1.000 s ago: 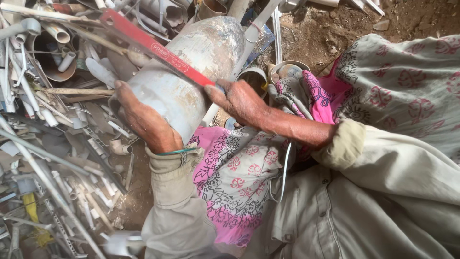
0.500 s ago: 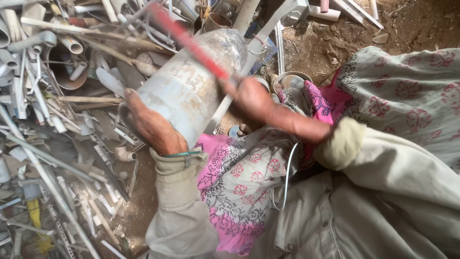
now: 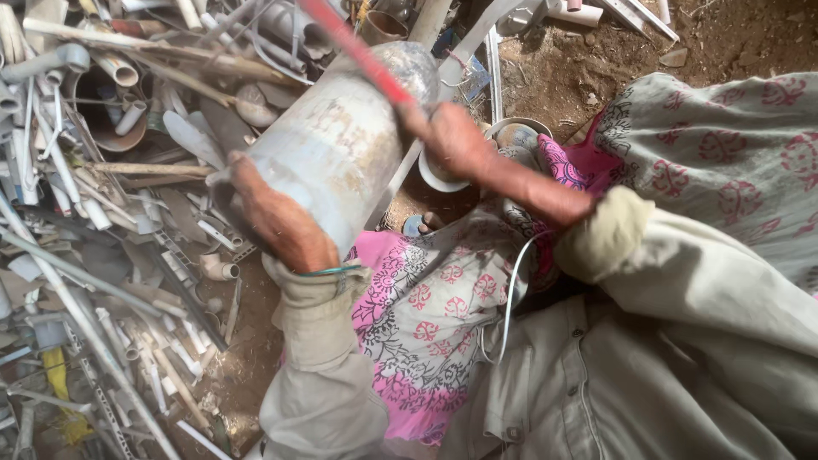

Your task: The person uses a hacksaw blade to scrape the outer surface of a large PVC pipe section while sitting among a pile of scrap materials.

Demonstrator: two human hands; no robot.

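Gripping one cylinder, one red rod

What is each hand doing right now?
Left hand: closed around the grey cylinder.
Right hand: closed on the red bar.

Left hand steadies pipe (grey, fat); right hand grips rod.

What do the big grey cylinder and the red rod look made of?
Grey cylinder: likely a plastic pipe section, dull and matte, with rust-coloured stains and scuffs. Red rod: probably painted metal or plastic; motion blur leaves it open.
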